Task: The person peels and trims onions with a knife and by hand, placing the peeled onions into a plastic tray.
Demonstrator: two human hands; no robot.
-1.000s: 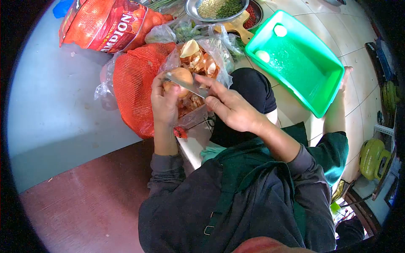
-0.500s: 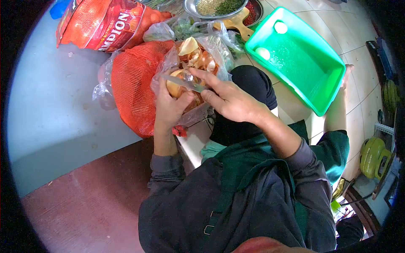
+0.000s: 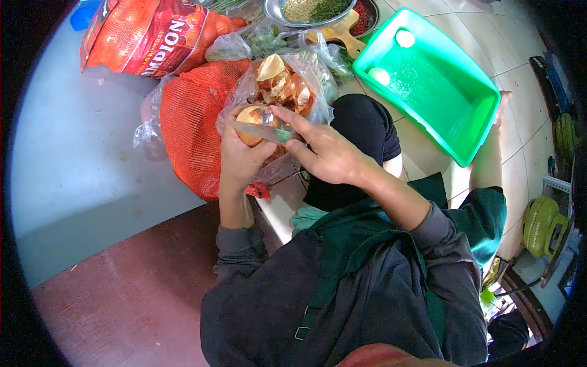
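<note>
An onion (image 3: pixel 249 116) with part of its brown skin on sits in my left hand (image 3: pixel 239 153), whose fingers wrap round it. My right hand (image 3: pixel 330 150) grips a knife (image 3: pixel 260 131), and its blade lies across the near side of the onion. The right index finger stretches forward to the onion's right edge. Just beyond my hands is a clear plastic bag (image 3: pixel 324 67) filled with loose brown onion skins (image 3: pixel 287 92). To the left of my left hand lies a slack orange mesh sack (image 3: pixel 192 128).
On the right stands a green basin (image 3: pixel 452 92) with two pale peeled onions (image 3: pixel 380 76) inside. A full mesh sack of onions (image 3: pixel 159 37) lies at the back left. Metal bowls (image 3: pixel 310 23) of chopped ingredients and a wooden board (image 3: pixel 345 33) are at the back. A green gas cylinder (image 3: pixel 544 226) stands far right.
The knife blade has shifted slightly down and left across the onion. The onion has turned a little in my left hand, and more of its skin shows.
</note>
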